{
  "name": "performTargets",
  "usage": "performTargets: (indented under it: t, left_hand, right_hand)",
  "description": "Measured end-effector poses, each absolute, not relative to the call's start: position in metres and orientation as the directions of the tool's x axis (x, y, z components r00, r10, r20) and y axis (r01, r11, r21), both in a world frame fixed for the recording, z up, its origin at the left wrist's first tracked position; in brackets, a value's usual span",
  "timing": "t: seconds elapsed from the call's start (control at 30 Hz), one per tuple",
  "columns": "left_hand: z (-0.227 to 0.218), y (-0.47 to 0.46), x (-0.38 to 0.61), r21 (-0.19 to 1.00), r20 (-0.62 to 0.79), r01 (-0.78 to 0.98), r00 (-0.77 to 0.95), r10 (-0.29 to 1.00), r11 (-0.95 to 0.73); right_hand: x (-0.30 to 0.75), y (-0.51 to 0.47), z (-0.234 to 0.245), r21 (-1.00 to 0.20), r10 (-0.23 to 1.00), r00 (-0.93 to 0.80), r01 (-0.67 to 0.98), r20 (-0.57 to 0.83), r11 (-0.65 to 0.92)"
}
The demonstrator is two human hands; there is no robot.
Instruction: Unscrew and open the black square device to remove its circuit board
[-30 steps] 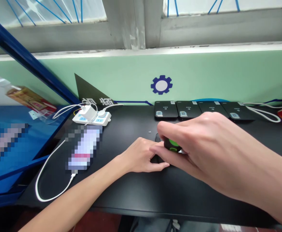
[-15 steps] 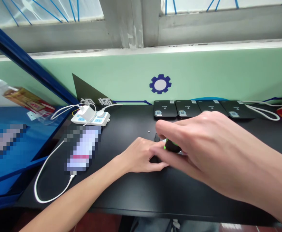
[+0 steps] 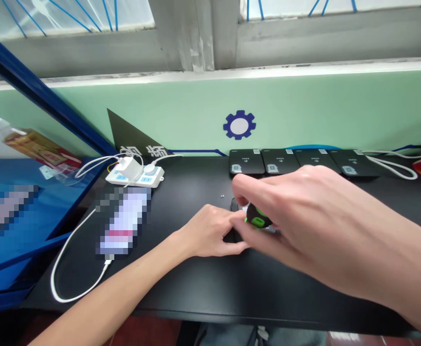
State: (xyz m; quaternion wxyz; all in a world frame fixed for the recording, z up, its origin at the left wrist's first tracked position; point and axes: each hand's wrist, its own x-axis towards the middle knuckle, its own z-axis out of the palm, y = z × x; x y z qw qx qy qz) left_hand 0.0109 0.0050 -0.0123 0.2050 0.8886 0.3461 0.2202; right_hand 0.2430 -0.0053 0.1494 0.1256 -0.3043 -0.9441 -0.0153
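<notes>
The right hand (image 3: 315, 226) is closed around a stubby black handle with a green cap, likely a screwdriver (image 3: 258, 218); its fingers (image 3: 242, 185) curl over the handle from above, with the thumb along the near side, and the tip is hidden beneath the hand. The left hand (image 3: 205, 230) sits just beside it, its fingers (image 3: 239, 246) curved down onto a dark flat object (image 3: 235, 204) lying on the black desk (image 3: 181, 293); that object is mostly hidden under both hands, so its kind cannot be told, and the handle stands over it; two tiny metal screws (image 3: 222, 195) lie on the desk near it, toward the back; beyond them, four black phones (image 3: 278, 161) lie side by side along the wall, face down; to the left are a white power strip (image 3: 134, 177) with a plugged-in charger, a phone blurred out of view (image 3: 124, 223), and its white cable (image 3: 69, 274); a blue shelf frame (image 3: 41, 108) stands at the far left, and a blue gear decal (image 3: 239, 125) marks the pale green wall.
</notes>
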Motion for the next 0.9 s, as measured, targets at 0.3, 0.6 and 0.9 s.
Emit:
performTargets:
  t: [0.3, 0.6, 0.9]
  left_hand:
    - [-0.013, 0.006, 0.009, 0.448, 0.355, 0.464, 0.692, 0.629, -0.764]
    - [-0.013, 0.006, 0.010, 0.477, 0.412, 0.418, 0.671, 0.617, -0.773]
    - [-0.009, 0.005, 0.009, 0.532, 0.390, 0.401, 0.666, 0.636, -0.746]
  right_hand:
    - [0.256, -0.002, 0.150, -0.147, 0.503, -0.825, 0.481, 0.257, 0.864]
    - [0.263, 0.009, 0.148, -0.207, 0.528, -0.825, 0.491, 0.201, 0.846]
    - [0.263, 0.007, 0.155, -0.226, 0.587, -0.776, 0.544, 0.232, 0.808]
